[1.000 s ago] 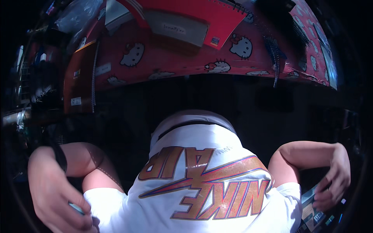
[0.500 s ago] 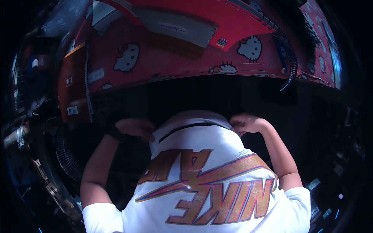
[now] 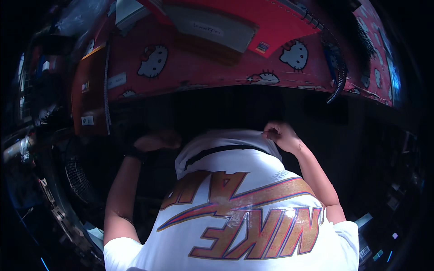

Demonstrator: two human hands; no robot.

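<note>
Below me is the white T-shirt [image 3: 253, 165] I wear, with large brown lettering and a sweeping stripe on its front. A narrow black band [image 3: 221, 150] crosses it near the hem. My right hand [image 3: 282, 135] is closed, its curled fingers pinching the hem's right edge. On the other side, my left hand [image 3: 158, 140], with a dark band [image 3: 134, 152] at the wrist, is closed at the hem's left corner; shadow and blur partly hide its fingertips.
Ahead is a desk with a pink cartoon-cat cover [image 3: 199, 74]. On it lie a red folder [image 3: 285, 27] and a coiled black cord [image 3: 340, 83]. An orange spiral notebook [image 3: 92, 99] juts over the left edge. A fan cage [image 3: 77, 174] stands low at left.
My right hand has moved up and slightly inward, drawing the hem with it. The left hand has lifted a little, its fingertips higher along the hem. The view has shifted slightly.
</note>
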